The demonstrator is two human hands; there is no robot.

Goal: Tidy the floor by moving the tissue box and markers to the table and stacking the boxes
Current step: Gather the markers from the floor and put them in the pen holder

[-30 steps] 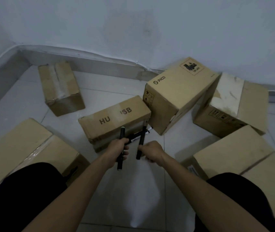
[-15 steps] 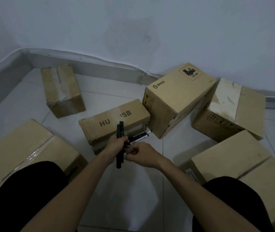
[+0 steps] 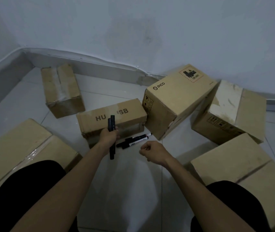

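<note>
My left hand grips two black markers upright, side by side, in front of the cardboard box printed "HU SB". Two more markers lie on the tiled floor just right of that hand, against the box's foot. My right hand hovers a little below and right of them, fingers curled with nothing in them. A "PICO" box stands tilted to the right. No tissue box is visible.
A small taped box lies near the back wall. A stained box leans at the right. Large boxes flank me at the left and right. My knees in black fill the bottom corners. Bare tiles lie between my arms.
My right hand passed its marker to my left hand, which now holds two together. The right hand then pulled back to the right with nothing in it.
</note>
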